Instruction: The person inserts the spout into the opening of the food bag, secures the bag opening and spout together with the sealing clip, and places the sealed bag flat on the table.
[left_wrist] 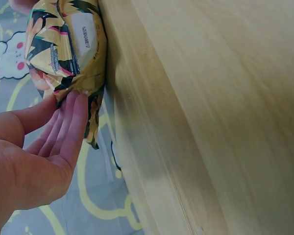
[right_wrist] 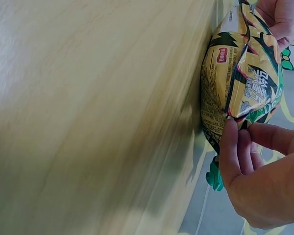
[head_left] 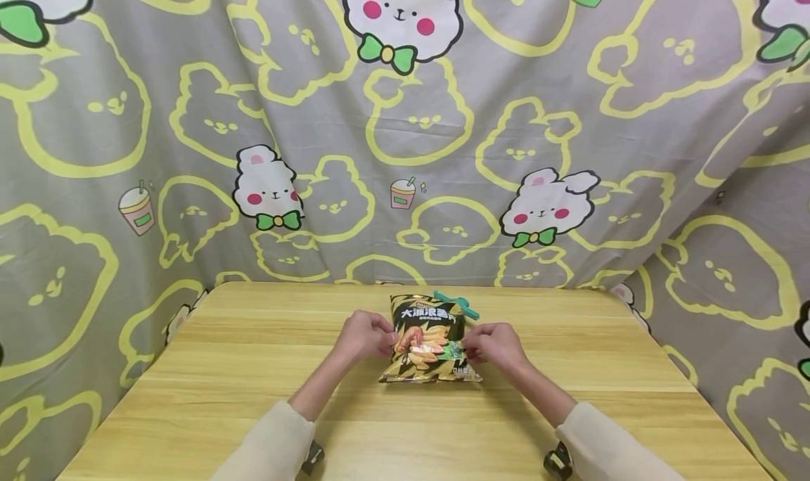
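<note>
A black-and-gold bag of potato chips lies on the table, its printed front up and its top edge away from me. My left hand pinches the bag's left edge between thumb and fingers. On the opposite edge, my right hand pinches the wrapper with its thumb and fingertips. The left wrist view shows the puffed chip bag at close range. Just beyond the bag's top right corner lies a teal plastic piece, apparently a bag clip. Part of that clip also shows past the bag in the right wrist view.
The wooden table extends to both sides of the bag and in front of it. A grey curtain with yellow outlines and white cartoon animals hangs behind the table's far edge and along both sides.
</note>
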The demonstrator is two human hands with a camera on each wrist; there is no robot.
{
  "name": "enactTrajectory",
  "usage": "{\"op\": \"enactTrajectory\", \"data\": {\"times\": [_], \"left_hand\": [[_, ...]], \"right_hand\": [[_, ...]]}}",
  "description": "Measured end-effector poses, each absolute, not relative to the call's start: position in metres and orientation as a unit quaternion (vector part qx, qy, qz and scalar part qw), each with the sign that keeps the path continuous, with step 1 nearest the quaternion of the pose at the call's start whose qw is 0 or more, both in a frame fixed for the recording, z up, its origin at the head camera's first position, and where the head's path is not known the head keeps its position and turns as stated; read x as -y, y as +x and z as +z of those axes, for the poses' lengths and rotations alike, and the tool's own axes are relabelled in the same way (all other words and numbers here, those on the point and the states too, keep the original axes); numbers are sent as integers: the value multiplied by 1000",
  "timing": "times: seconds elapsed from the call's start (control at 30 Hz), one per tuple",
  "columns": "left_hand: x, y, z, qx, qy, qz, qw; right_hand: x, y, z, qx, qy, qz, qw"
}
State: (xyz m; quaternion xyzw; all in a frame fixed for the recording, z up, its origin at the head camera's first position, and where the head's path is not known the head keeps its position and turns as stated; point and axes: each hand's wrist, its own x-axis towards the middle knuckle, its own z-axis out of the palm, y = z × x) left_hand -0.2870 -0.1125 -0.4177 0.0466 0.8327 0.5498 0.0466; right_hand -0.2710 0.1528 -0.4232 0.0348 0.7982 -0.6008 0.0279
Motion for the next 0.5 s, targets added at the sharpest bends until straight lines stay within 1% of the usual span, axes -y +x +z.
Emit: {"op": "enactTrajectory", "data": {"times": [0.1,0.23,0.37,0.5], "left_hand": [[114,-285,-418,-837,48,544,45],[118,-283,-416,-854,51,517,27],[124,-284,-412,-885,55,462,-19],[130,-285,-409,-920,47,383,-68]], "right_hand": [[-154,-271,-423,-805,29,-592,30],[-158,-270,-420,-821,11,-570,27],[-165,-269,-417,-853,-12,-521,12],[-172,-269,-414,-898,-39,-436,-27]]}}
